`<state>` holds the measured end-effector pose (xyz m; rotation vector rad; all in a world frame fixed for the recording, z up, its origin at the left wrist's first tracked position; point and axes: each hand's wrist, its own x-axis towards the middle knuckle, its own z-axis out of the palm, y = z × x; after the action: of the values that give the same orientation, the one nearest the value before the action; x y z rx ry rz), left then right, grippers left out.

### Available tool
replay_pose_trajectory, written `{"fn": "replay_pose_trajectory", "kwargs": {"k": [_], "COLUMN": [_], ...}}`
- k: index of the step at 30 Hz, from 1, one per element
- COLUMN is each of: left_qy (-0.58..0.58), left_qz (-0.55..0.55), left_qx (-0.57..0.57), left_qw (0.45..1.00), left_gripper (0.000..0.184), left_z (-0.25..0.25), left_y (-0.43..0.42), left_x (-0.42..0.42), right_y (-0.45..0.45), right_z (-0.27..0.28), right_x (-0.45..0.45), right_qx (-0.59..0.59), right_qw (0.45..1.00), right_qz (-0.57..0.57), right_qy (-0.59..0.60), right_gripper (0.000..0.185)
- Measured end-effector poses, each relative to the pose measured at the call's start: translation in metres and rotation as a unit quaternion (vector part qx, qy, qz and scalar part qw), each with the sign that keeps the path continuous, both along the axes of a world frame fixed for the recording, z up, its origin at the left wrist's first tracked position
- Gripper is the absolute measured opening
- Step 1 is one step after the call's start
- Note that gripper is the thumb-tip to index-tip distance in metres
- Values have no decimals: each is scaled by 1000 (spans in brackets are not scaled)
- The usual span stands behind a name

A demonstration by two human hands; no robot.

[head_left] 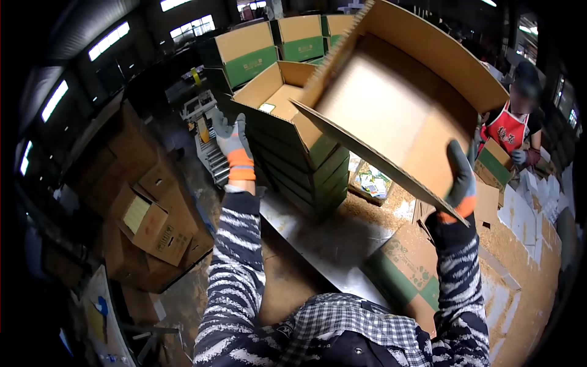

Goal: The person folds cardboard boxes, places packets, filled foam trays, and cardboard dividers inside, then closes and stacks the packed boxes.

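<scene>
A large open cardboard box [391, 92] is tilted up at the upper right, its bare brown inside facing me. My right hand [460, 183], in a grey and orange glove, grips its lower right edge. My left hand [232, 137], gloved the same way, is raised with its fingers apart and holds nothing. It is just left of a stack of green and brown boxes [287, 153]. The top box of that stack is open, with a small white item [267, 107] inside. The tilted box partly covers the stack's right side.
More green and brown boxes [247, 55] stand behind the stack. A roller conveyor [211, 153] is at the left, near brown cartons [159, 226]. A person in a red apron [507, 127] stands at the right. A closed carton [406, 263] and a container of packets [371, 181] are below.
</scene>
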<state>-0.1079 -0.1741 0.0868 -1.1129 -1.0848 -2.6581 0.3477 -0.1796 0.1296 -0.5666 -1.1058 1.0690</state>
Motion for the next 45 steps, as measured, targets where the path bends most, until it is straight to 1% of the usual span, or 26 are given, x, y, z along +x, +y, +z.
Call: {"fn": "replay_pose_trajectory", "kwargs": {"k": [1,2,4,7,9,11,13,15,16,17,18,19,20,21,25,26,27,29,31,34,36,39,41,42,44,45], "left_qy": [10,14,118,-2,-44,107,127,130,103,70,46,35,18,7,26,236,340,313,403,460,556,605,657,663,715,718], "left_qz": [25,22,-105,-262,-335,-229,-201,-220,-284,-341,-365,-276,-185,-148,-332,-78,253,297,187,-147,-216,-268,-230,-233,-207,-204], "left_qx": [-67,-62,-155,-141,-116,-164,-236,-231,-174,-118,-87,-111,-142,-169,-203,-214,-217,-249,-215,-225,-345,-434,-477,-469,-514,-511], "left_qw": [997,998,975,955,934,953,942,939,937,930,926,954,972,974,921,945,879,867,870,846,724,611,536,534,426,426], "left_gripper": [59,59,51,40,41,42,42,40,39,38,37,33,31,29,19,20,29,47,48,66,67,77,84,84,86,86], "left_z": [-5,-12,-20,-43,-58,-99,-65,-56,-54,-57,-64,-67,-73,-83,-146,-110,-64,-33,-68,-161,-195,-276,-301,-301,-290,-271], "left_y": [11,17,28,41,51,92,82,91,97,105,111,120,130,140,166,124,74,-11,-57,-88,-81,-41,-29,-27,-26,-21], "left_x": [-28,-52,-80,-90,-97,-145,-119,-114,-109,-110,-115,-120,-129,-137,-250,-180,-96,39,120,226,292,368,397,404,412,417], "right_y": [7,29,36,28,48,76,84,100,98,104,115,124,122,132,117,106,95,71,30,-60,-123,-182,-194,-194,-185,-176], "right_z": [23,19,36,54,38,25,21,27,21,23,27,28,22,0,-8,-19,-30,-96,-178,-284,-323,-350,-371,-365,-325,-290], "right_x": [-27,-50,-98,-177,-208,-237,-218,-209,-204,-201,-196,-191,-190,-197,-168,-149,-125,-65,13,104,121,118,124,135,169,186], "right_qx": [-34,77,86,-22,-93,-198,-277,-198,-43,-49,93,233,248,274,332,343,354,314,189,-28,-105,-6,235,228,33,-1], "right_qw": [996,997,995,984,992,972,941,912,909,907,880,832,806,782,811,800,776,783,748,616,596,594,546,547,680,693], "right_qz": [17,-9,12,47,47,-57,169,8,-132,-138,-153,-162,-22,-56,-70,-111,-146,-192,-230,-206,-46,117,16,8,133,62], "right_qy": [78,11,47,172,71,-115,-99,-360,-393,-395,-441,-477,-538,-556,-476,-480,-501,-501,-593,-759,-795,-796,-804,-805,-720,-718], "right_gripper": [41,47,62,84,96,109,115,110,97,97,86,75,58,55,57,59,63,68,72,87,89,82,78,78,73,70]}}
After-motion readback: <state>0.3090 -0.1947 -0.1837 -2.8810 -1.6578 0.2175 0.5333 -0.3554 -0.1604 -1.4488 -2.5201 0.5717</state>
